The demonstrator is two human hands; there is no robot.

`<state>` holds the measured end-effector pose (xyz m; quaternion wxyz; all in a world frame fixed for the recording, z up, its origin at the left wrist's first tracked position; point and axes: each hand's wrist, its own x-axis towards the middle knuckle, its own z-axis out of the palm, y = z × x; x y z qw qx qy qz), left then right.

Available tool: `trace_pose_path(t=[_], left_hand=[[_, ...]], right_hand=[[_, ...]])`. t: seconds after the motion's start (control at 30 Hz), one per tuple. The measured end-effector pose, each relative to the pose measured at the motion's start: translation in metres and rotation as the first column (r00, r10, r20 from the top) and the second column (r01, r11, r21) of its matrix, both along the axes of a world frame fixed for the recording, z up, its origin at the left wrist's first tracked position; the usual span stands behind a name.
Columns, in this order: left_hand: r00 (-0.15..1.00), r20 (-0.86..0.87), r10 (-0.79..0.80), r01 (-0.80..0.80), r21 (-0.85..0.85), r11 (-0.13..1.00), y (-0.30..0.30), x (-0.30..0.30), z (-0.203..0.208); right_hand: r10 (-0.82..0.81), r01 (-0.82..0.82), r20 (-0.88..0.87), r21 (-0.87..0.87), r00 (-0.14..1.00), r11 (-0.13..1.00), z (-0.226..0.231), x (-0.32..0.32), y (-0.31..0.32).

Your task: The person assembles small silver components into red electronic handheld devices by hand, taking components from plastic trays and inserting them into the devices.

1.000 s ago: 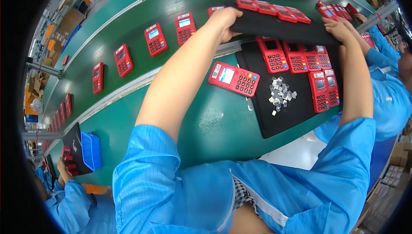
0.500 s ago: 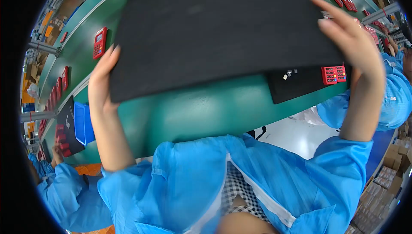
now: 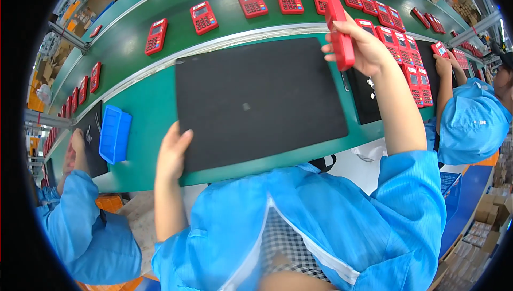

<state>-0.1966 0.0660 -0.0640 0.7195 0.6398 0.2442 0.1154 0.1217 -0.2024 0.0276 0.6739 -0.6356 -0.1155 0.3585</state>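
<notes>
A black rectangular mat [image 3: 262, 99] lies flat on the green bench in front of me. My left hand [image 3: 172, 153] is at the mat's lower left edge, thumb over the border and fingers slightly apart, holding nothing. Raised above the mat's upper right corner, my right hand [image 3: 363, 48] is closed around a red handheld card terminal [image 3: 342, 40], seen edge-on. A small pale mark [image 3: 246, 107] shows near the mat's middle.
Red card terminals [image 3: 289, 0] stand in a row along the green strip [image 3: 224, 2] beyond the metal rail. More terminals [image 3: 395, 45] cluster at right, beside small white pieces [image 3: 371, 88] on another dark mat. A blue bin [image 3: 114, 135] sits left. Co-workers [image 3: 470, 120] flank me.
The black mat, held up by both hands before, now lies on the bench. My right hand has let go of it and taken a red card terminal; my left hand has come lower.
</notes>
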Motion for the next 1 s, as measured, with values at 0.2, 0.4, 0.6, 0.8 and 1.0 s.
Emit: trace_pose_path(t=[0.2,0.4,0.6,0.8,1.0], left_hand=[[0.996,-0.065,-0.057,0.083,0.906,0.416,-0.036,0.071,0.066],[0.898,0.117,-0.423,0.294,0.554,0.779,-0.111,0.122,0.069],[0.897,0.11,-0.428,0.284,0.599,0.748,-0.114,0.12,0.058],[0.943,0.186,-0.275,0.328,-0.396,0.858,-0.086,0.123,0.052],[0.925,0.335,-0.181,0.343,-0.528,0.777,-0.099,0.128,0.04]], right_hand=[[0.005,0.022,-0.096,0.28,0.995,0.96,-0.002,-0.063,0.013],[-0.022,0.077,-0.133,0.427,0.991,0.901,-0.019,-0.114,0.054],[-0.062,0.142,-0.181,0.47,0.982,0.871,-0.031,-0.117,0.05],[-0.042,0.026,0.035,0.373,0.999,0.928,-0.046,-0.11,0.034],[0.024,-0.037,0.069,0.195,0.997,0.98,-0.053,-0.111,0.018]])
